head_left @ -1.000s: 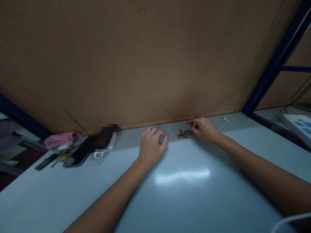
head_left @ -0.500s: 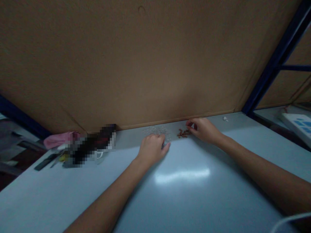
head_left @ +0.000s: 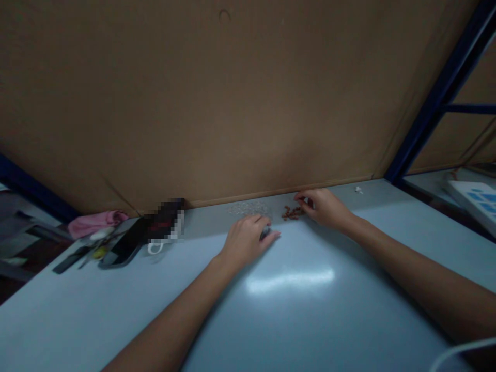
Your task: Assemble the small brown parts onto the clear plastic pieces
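My left hand rests palm down on the pale table, its thumb apart from the fingers. A dark grey patch shows in the gap; whether it is shadow or a thing I cannot tell. Just beyond the fingertips lies a scatter of small clear pieces. To the right is a small heap of brown bits, their kind too small to make out. My right hand is at the heap's right side, thumb and forefinger drawn together in a pinch. Whatever sits between those fingertips is hidden or too small to name.
A brown board wall rises along the table's back edge. At the left lie a phone, a pink cloth, a blurred-out dark item and other small things. A white scrap lies back right, near a blue frame post.
My left hand has shifted slightly right and towards me, its thumb reaching further right. My right hand has barely moved, staying pinched by the brown bits.
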`<state>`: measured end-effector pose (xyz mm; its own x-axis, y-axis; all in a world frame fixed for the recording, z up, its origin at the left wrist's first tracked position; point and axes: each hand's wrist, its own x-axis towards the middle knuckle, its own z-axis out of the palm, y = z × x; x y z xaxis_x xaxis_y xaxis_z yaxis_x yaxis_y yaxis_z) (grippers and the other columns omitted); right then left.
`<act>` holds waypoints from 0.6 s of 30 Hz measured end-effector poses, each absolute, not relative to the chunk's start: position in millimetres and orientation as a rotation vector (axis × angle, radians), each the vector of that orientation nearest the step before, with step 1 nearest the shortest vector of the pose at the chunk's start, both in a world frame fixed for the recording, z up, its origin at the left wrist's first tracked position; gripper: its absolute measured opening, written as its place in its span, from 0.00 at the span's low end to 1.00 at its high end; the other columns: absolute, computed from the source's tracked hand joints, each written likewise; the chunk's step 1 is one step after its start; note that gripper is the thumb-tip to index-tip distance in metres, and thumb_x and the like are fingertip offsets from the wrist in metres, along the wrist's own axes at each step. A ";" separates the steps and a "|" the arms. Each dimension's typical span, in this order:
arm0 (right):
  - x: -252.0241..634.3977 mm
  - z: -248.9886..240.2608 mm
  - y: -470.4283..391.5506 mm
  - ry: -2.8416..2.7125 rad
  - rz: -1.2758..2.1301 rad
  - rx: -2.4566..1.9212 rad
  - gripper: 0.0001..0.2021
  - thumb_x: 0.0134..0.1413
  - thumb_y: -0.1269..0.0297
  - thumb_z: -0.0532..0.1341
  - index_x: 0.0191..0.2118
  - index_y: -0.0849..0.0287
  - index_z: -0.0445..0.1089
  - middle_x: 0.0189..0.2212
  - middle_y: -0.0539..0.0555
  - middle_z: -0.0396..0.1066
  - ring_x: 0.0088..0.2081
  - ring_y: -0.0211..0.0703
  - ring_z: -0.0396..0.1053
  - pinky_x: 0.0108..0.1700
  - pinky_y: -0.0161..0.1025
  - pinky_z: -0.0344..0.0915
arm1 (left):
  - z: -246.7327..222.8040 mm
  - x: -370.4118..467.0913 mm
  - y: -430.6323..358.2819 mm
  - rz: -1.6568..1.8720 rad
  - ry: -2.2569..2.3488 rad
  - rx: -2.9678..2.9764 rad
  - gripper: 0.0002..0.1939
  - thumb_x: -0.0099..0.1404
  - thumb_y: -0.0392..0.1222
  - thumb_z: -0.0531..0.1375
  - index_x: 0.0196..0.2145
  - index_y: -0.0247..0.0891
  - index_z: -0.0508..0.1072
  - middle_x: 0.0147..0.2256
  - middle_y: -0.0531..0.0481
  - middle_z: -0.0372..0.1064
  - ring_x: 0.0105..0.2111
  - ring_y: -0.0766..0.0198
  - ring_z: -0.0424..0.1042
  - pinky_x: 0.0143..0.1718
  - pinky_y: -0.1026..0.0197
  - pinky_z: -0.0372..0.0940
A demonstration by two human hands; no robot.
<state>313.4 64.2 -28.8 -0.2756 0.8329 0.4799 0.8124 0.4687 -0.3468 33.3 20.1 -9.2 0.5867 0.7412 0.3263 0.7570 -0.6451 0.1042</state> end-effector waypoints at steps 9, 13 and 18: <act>311.9 -24.7 59.6 -2.134 0.046 -1.383 0.06 0.61 0.69 0.64 0.40 0.57 0.80 0.36 0.56 0.82 0.32 0.43 0.74 0.35 0.36 0.61 | -7.5 35.4 16.7 -0.586 -1.382 -2.667 0.11 0.65 0.47 0.66 0.42 0.39 0.77 0.39 0.44 0.75 0.37 0.52 0.75 0.39 0.53 0.68; 311.7 -24.6 59.3 -2.152 0.043 -1.383 0.06 0.60 0.68 0.65 0.40 0.57 0.81 0.37 0.56 0.82 0.32 0.43 0.73 0.35 0.37 0.60 | -11.9 35.1 19.4 -0.584 -1.406 -2.653 0.07 0.69 0.45 0.63 0.38 0.39 0.76 0.38 0.44 0.75 0.37 0.53 0.74 0.39 0.53 0.67; 312.5 -24.8 60.2 -2.148 0.029 -1.364 0.08 0.59 0.68 0.65 0.41 0.57 0.81 0.39 0.56 0.81 0.35 0.44 0.74 0.38 0.38 0.62 | -13.9 34.6 20.1 -0.616 -1.325 -2.668 0.04 0.70 0.40 0.61 0.38 0.39 0.76 0.37 0.44 0.74 0.39 0.52 0.73 0.41 0.52 0.68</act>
<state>312.5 60.2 -24.8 -0.3020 0.8332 0.4632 0.8204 0.4746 -0.3188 34.6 20.1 -13.9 0.5395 0.7421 0.3978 0.7823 -0.6165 0.0892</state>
